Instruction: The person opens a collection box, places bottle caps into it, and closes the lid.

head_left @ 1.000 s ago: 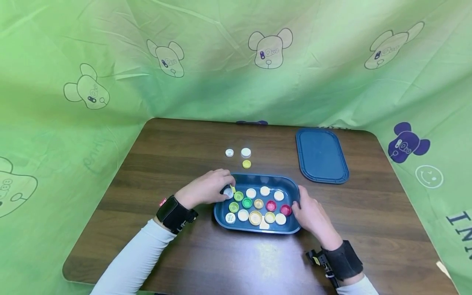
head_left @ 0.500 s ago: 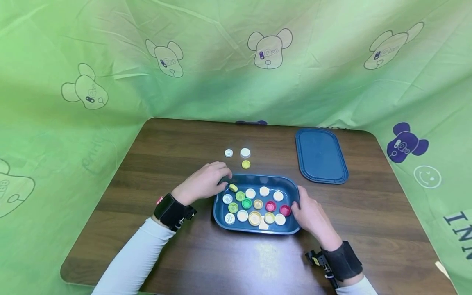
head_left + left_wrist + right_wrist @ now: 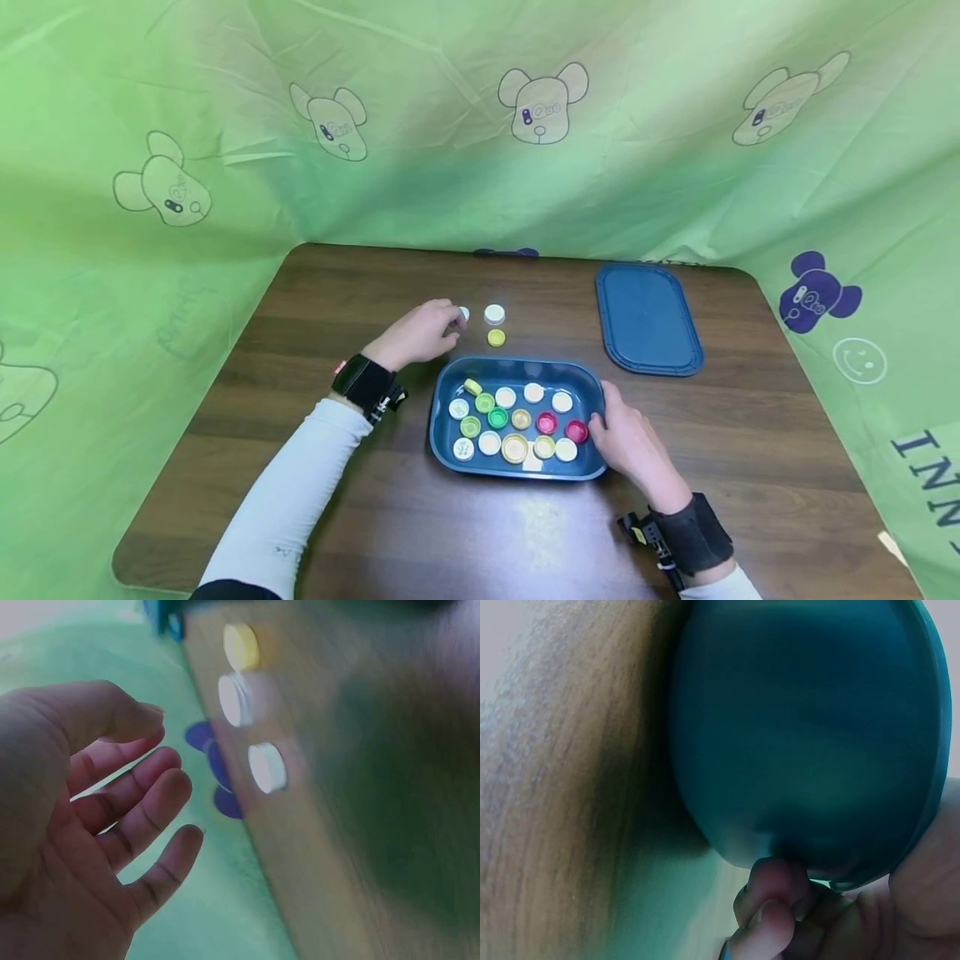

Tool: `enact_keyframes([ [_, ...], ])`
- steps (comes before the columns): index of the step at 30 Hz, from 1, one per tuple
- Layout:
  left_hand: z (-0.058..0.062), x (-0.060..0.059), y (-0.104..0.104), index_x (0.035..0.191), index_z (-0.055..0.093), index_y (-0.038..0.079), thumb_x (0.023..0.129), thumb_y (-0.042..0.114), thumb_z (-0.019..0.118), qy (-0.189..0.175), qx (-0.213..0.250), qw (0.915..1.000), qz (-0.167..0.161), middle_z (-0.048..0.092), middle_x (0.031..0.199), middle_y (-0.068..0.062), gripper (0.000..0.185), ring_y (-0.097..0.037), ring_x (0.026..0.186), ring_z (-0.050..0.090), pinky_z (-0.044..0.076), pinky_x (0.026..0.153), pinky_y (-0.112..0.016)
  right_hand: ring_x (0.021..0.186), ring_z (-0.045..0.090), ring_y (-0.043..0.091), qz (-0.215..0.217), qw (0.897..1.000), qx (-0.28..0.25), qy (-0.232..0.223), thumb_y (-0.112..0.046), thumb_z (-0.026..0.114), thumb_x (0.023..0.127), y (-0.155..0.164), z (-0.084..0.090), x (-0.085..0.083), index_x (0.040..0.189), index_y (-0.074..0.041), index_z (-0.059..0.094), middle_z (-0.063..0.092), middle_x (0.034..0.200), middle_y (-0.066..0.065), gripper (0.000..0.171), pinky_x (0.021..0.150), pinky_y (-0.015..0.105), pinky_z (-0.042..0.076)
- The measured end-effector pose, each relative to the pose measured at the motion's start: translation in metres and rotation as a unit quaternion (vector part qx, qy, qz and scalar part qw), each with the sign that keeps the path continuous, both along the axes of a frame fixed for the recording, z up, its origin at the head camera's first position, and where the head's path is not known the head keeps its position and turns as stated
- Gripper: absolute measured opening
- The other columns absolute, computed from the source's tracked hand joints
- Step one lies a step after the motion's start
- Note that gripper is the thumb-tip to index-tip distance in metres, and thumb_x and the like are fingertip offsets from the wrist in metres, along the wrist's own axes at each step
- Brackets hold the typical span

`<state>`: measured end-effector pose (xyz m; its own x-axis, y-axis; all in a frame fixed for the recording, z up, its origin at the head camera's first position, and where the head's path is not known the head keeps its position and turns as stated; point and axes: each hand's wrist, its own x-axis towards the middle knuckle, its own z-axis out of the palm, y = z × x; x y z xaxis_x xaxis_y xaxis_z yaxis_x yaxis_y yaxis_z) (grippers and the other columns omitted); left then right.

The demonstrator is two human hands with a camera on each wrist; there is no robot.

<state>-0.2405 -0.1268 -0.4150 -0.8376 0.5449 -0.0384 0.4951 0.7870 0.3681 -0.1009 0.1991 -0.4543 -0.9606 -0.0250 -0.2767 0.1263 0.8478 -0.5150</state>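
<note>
My left hand is over the table just beyond the tray's back left corner, fingers loosely curved and holding nothing. Its fingertips overlap a small white bottle cap in the head view; in the left wrist view, that white cap lies apart from them. Another white cap and a yellow cap lie beside it. My right hand grips the right end of a blue tray, thumb over the rim, fingers curled underneath in the right wrist view. Several white, green, red and yellowish caps lie in the tray.
A flat blue lid lies on the brown wooden table behind and right of the tray. Green printed cloth hangs behind and beside the table.
My left hand has let go of a white cap at the tray's left side, then moved back and out over the loose caps. My right hand still holds the tray's end.
</note>
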Motion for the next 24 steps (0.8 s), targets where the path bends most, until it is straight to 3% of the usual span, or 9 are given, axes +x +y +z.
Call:
enact_keyframes([
  [6,-0.011,-0.025,0.002,0.120,0.067,0.004,0.096,0.013,0.066,-0.037,-0.011,0.9990,0.022,0.062,0.110,-0.007,0.025,-0.021,0.100,0.058,0.050,0.092,-0.037,0.110,0.063,0.041,-0.007,1.000,-0.007,-0.003,-0.016,0.055,0.102,-0.001,0.000,0.001,0.154,0.003,0.024,0.047,0.144,0.034,0.063,0.090,0.058,0.052],
  [9,-0.017,-0.035,0.002,0.118,0.066,0.004,0.095,0.013,0.067,-0.034,-0.016,0.9989,0.026,0.062,0.111,-0.009,0.025,-0.022,0.102,0.057,0.049,0.094,-0.038,0.107,0.064,0.040,-0.008,1.000,-0.010,-0.002,-0.016,0.056,0.102,-0.001,0.001,0.001,0.154,0.003,0.025,0.048,0.143,0.034,0.063,0.089,0.058,0.053],
  [15,-0.027,-0.049,0.004,0.122,0.064,0.004,0.094,0.017,0.067,-0.024,-0.041,0.9984,0.031,0.061,0.116,-0.010,0.031,-0.025,0.109,0.055,0.046,0.098,-0.039,0.107,0.065,0.039,-0.007,1.000,-0.013,0.007,-0.015,0.055,0.102,0.000,0.000,0.002,0.153,0.003,0.026,0.049,0.142,0.034,0.062,0.089,0.058,0.053],
  [24,-0.032,-0.062,0.008,0.124,0.062,0.003,0.088,0.017,0.068,-0.026,-0.065,0.9972,0.027,0.057,0.121,-0.014,0.039,-0.030,0.118,0.050,0.042,0.103,-0.042,0.114,0.063,0.042,-0.009,1.000,-0.017,0.008,-0.015,0.053,0.103,0.001,-0.002,0.002,0.154,0.001,0.025,0.049,0.143,0.034,0.061,0.090,0.058,0.053],
])
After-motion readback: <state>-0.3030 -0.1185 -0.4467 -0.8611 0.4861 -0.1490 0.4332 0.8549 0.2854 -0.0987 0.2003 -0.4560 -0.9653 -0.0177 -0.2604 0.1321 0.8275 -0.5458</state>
